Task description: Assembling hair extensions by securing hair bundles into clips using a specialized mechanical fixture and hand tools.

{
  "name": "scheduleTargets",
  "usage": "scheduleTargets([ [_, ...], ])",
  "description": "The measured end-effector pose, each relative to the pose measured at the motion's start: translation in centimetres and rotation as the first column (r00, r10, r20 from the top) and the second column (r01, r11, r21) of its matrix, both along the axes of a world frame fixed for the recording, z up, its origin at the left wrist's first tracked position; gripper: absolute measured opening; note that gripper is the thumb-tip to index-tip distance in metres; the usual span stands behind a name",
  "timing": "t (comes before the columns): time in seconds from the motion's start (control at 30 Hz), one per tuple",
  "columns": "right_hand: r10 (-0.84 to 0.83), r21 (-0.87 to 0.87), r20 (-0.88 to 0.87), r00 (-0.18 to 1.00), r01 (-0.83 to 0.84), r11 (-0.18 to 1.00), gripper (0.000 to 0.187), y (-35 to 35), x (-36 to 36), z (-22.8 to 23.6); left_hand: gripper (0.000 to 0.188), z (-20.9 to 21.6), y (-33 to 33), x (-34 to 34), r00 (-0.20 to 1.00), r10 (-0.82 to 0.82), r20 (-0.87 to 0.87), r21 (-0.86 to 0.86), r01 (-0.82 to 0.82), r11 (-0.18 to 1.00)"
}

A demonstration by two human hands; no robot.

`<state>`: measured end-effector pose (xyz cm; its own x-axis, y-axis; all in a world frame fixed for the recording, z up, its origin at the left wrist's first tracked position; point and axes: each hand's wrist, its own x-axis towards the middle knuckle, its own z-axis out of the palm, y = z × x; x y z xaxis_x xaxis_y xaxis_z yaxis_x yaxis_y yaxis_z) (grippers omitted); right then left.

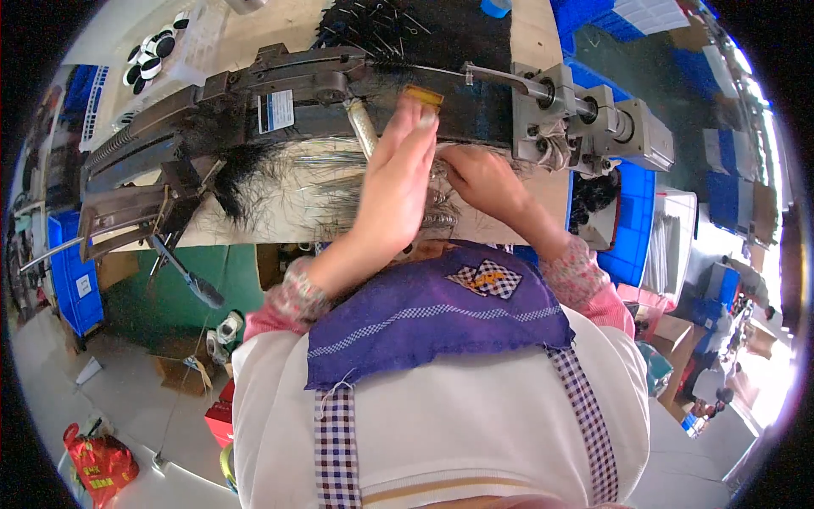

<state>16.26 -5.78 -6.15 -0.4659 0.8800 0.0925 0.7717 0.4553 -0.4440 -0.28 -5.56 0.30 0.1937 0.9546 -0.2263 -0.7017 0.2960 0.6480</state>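
My left hand reaches forward over the bench with its fingers stretched and pressed together. At its fingertips is a small yellow block, just below a thin metal wire with dark bristles. That wire runs from the dark metal machine arm to the grey chuck end on the right. Curled fingers of my right hand rest low beside my left wrist, above the loose wires; what they hold, if anything, is hidden. A pale rod-shaped handle stands just left of my left hand.
Thin wires and dark bristle tufts lie on the wooden bench. Finished-looking wire brushes are heaped on a black cloth at the back. A clear tray stands far left; blue crates stand right of the bench.
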Motion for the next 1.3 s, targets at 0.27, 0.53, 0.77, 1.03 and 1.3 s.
scheduleTargets([
  [0.27,0.179,0.012,0.265,0.947,-0.189,0.982,0.019,3.8,-3.5,0.3,0.064,-2.3,-4.5,-17.3,-0.705,0.518,-0.485,0.533,0.231,0.814],
  [0.53,0.032,0.040,-0.021,0.999,-0.031,0.999,0.017,2.1,-0.4,2.7,0.077,-5.2,-10.9,-37.0,-0.463,-0.036,-0.885,0.237,-0.516,0.823],
  [0.77,-0.333,0.066,-0.399,0.854,0.389,0.919,0.014,0.3,3.1,10.2,0.063,-4.2,-5.8,-21.5,-0.620,0.494,-0.609,0.542,0.129,0.830],
  [1.03,0.018,-0.014,-0.435,0.900,-0.027,1.000,0.012,2.1,-3.0,17.3,0.024,6.2,0.0,-5.9,0.475,-0.275,-0.836,0.218,0.746,0.629],
  [1.3,0.217,0.444,-0.003,0.976,-0.193,0.875,0.018,8.9,1.6,11.7,0.025,-2.6,-0.6,-8.3,0.698,-0.081,-0.712,0.190,0.302,0.934],
])
